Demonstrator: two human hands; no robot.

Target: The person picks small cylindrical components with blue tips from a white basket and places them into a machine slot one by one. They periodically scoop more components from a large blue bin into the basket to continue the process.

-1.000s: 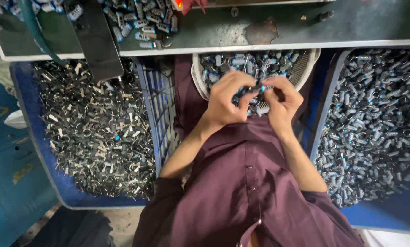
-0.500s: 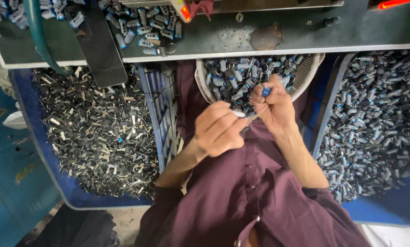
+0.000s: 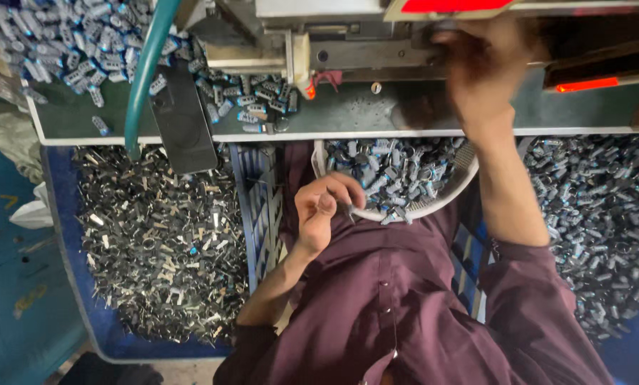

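Observation:
My left hand (image 3: pixel 324 211) hovers over my lap beside a white bowl (image 3: pixel 405 212) of small blue and silver parts. Its fingers pinch a small dark metal piece (image 3: pixel 349 208). My right hand (image 3: pixel 476 71), blurred with motion, reaches up to the grey machine (image 3: pixel 319 36) on the green bench (image 3: pixel 334 114). Whether that hand holds a part is hidden by the blur.
A blue crate (image 3: pixel 77 285) at left holds a heap of small metal clips (image 3: pixel 155 249). Another heap of grey-blue parts (image 3: pixel 597 214) fills the right side. Loose blue parts (image 3: pixel 48 43), a teal hose (image 3: pixel 145 71) and a black flat device (image 3: pixel 184 117) lie on the bench.
My right hand has left the bowl and risen to the machine on the bench. My left hand has dropped to the bowl's near-left rim and kept a small piece. The view tilted upward.

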